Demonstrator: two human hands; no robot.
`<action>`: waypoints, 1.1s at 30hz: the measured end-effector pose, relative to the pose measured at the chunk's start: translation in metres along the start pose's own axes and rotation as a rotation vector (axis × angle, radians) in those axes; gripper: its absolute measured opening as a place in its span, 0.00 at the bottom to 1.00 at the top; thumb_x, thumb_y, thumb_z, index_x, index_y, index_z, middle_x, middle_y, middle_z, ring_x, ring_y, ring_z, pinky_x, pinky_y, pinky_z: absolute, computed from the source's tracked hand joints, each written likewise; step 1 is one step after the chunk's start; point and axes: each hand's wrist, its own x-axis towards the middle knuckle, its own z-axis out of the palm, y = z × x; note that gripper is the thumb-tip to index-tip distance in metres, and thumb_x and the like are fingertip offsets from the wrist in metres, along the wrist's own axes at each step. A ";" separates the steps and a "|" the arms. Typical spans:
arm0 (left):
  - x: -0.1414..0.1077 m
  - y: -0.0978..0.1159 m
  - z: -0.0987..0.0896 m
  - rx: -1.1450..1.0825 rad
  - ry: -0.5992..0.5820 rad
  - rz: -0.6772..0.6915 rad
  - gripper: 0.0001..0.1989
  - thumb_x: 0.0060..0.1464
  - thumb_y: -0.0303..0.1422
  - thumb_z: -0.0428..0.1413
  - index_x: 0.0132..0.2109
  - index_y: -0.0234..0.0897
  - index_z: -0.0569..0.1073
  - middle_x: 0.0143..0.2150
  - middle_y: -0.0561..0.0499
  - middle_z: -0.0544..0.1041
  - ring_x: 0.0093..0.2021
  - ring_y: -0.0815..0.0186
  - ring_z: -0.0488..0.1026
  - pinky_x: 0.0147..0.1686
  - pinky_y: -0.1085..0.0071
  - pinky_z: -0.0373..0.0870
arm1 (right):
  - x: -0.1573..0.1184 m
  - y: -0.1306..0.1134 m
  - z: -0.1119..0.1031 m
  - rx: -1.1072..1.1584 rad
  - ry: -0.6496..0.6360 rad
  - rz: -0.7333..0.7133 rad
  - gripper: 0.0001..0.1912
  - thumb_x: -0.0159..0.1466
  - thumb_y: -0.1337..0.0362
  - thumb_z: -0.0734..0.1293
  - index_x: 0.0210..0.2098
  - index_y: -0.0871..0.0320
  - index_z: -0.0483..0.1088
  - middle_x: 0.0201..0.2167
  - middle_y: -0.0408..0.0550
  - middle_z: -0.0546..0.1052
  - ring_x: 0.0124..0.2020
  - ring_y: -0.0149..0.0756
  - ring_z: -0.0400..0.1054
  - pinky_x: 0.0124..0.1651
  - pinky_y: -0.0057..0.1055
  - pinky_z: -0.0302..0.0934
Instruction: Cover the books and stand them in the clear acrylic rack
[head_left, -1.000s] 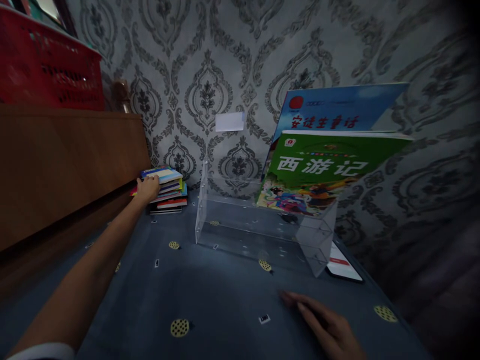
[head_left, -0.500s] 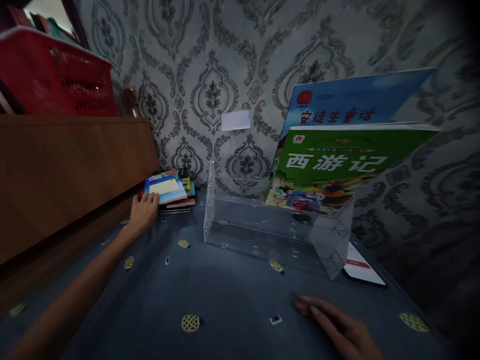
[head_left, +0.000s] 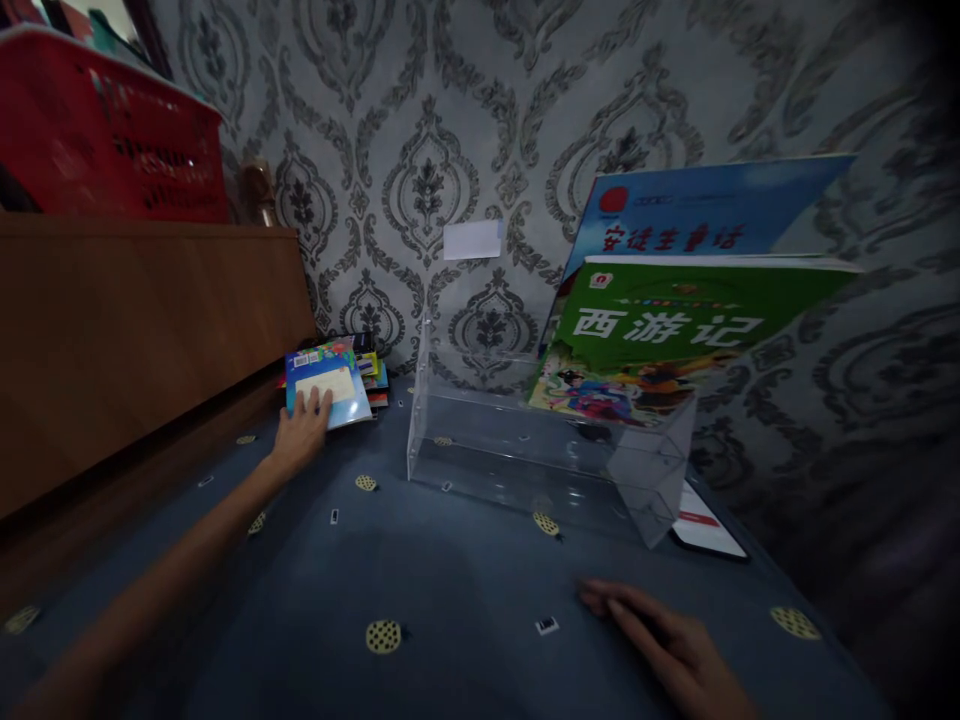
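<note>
At the left back, my left hand [head_left: 302, 428] lies on the front part of a blue book [head_left: 330, 385] with a pale panel, fingers spread across its cover. That book tops a small stack, tilting toward me over the others. My right hand [head_left: 660, 635] hovers at or rests on the blue cloth at the lower right, fingers bent and close together, with no object visible in it. A clear acrylic rack [head_left: 517, 455] stands in the middle. Upright at its right side are a green book [head_left: 660, 320] and, behind it, a taller blue book [head_left: 675, 205].
A red basket [head_left: 150, 150] sits on a wooden cabinet [head_left: 150, 330] along the left. Patterned wallpaper rises behind the rack, with a white label [head_left: 472, 240] before it. A phone-like device [head_left: 709, 522] lies right of the rack on the patterned cloth [head_left: 465, 590].
My left hand has moved slightly right and toward me, farther onto the blue book, which has slid forward over the stack. The view has shifted slightly.
</note>
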 end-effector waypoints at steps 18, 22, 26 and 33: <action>-0.095 -0.053 -0.017 -0.561 -0.455 0.189 0.36 0.61 0.55 0.45 0.69 0.41 0.60 0.69 0.46 0.65 0.67 0.52 0.63 0.64 0.60 0.61 | -0.006 -0.002 0.005 -0.008 -0.042 -0.021 0.24 0.59 0.42 0.66 0.39 0.54 0.81 0.39 0.54 0.84 0.42 0.51 0.79 0.49 0.48 0.73; -0.069 -0.019 0.025 -0.450 -0.298 0.062 0.33 0.64 0.47 0.41 0.69 0.32 0.60 0.70 0.38 0.61 0.71 0.48 0.55 0.66 0.51 0.55 | -0.008 -0.003 0.006 -0.024 -0.023 -0.028 0.23 0.60 0.44 0.66 0.40 0.55 0.81 0.38 0.53 0.84 0.41 0.49 0.79 0.49 0.46 0.73; -0.077 -0.009 0.034 -0.431 -0.303 0.101 0.32 0.65 0.46 0.40 0.69 0.35 0.60 0.72 0.42 0.57 0.73 0.51 0.48 0.69 0.52 0.49 | -0.009 -0.001 0.008 -0.005 -0.020 -0.043 0.20 0.62 0.48 0.64 0.40 0.55 0.80 0.37 0.52 0.84 0.41 0.47 0.79 0.49 0.45 0.72; -0.103 -0.003 0.022 -0.384 -0.266 0.195 0.32 0.66 0.46 0.37 0.70 0.37 0.59 0.73 0.45 0.55 0.73 0.52 0.48 0.69 0.53 0.52 | -0.008 0.008 0.012 0.023 -0.024 -0.089 0.17 0.62 0.54 0.63 0.41 0.56 0.79 0.37 0.51 0.83 0.40 0.44 0.79 0.47 0.43 0.73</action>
